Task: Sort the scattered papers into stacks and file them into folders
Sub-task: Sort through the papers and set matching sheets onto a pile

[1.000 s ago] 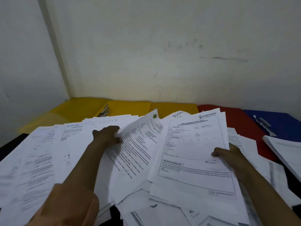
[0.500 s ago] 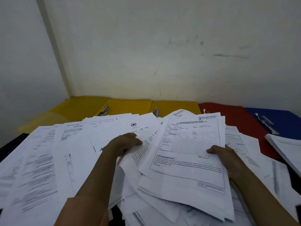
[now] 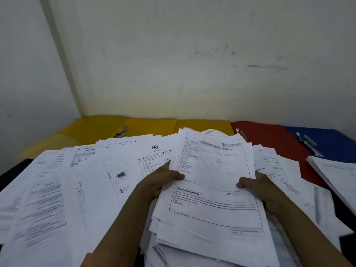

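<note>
Paper stack (image 3: 212,189), between left hand (image 3: 159,182), right hand (image 3: 256,187)

Two bare hands are in view, the left hand (image 3: 159,182) and the right hand (image 3: 258,186), each gripping one side of a single thick sheaf of white printed forms (image 3: 213,189). Beyond the hands, along the wall, lie five flat card folders: three yellow folders (image 3: 152,126), one red folder (image 3: 269,137) and one blue folder (image 3: 333,141). Loose white printed sheets (image 3: 77,180) spread left and right of the hands, too many and too overlapped to count.
</note>
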